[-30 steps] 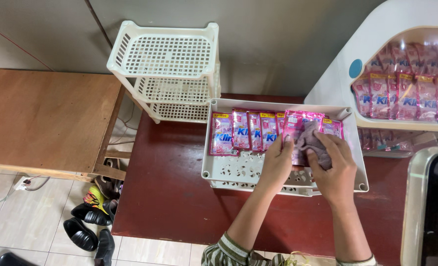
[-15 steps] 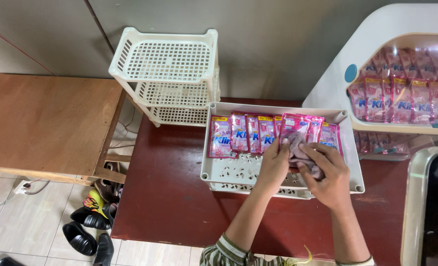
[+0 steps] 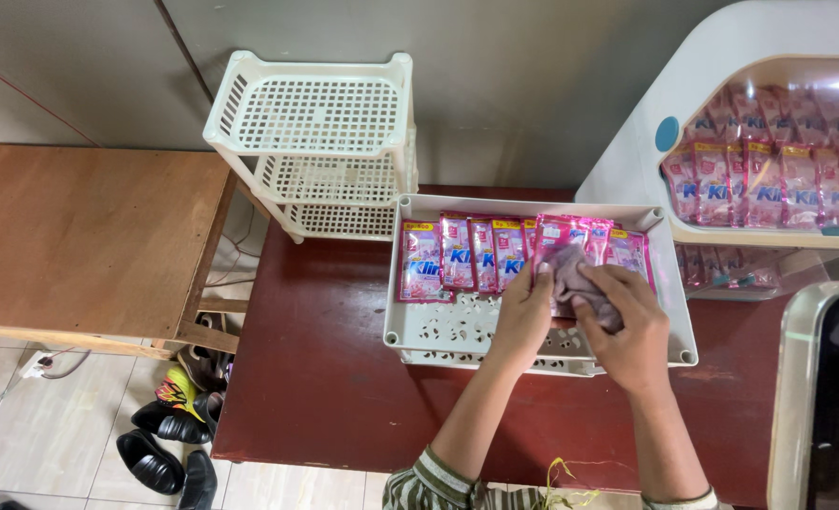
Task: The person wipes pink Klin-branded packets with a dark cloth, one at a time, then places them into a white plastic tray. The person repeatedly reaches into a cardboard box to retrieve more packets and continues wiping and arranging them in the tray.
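Pink sachet (image 3: 563, 247) held over the right half of the white tray (image 3: 438, 331), just right of the row of pink sachets (image 3: 466, 253) standing along its far wall. Left hand (image 3: 523, 316) pinches the sachet's left edge; right hand (image 3: 627, 326) is closed on a crumpled greyish cloth (image 3: 580, 283) pressed against it. Best judged: steady the sachet, wipe with light strokes, avoid toppling the row. Tray sits on a red table (image 3: 315, 378); white rack (image 3: 315, 142) far left.
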